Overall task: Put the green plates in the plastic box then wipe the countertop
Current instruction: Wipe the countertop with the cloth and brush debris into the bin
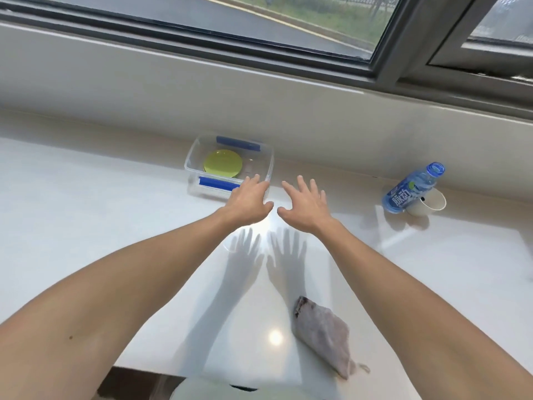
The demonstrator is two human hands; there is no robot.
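Counts: one clear plastic box with two blue clips, green plates stacked inside it, at least two by the offset rims, exact number unclear; one grey cloth; one blue-labelled bottle; one paper cup. Box sits at upper centre of the frame on the white table, against the back ledge. Left hand is spread flat, fingers splayed, gripping nothing, fingertips over the box's near right corner; contact cannot be told. Right hand is likewise spread and empty, just right of the box, above the table. Plates are round, yellow-green, lying flat. Cloth lies crumpled at lower centre-right. Bottle leans on the cup at right.
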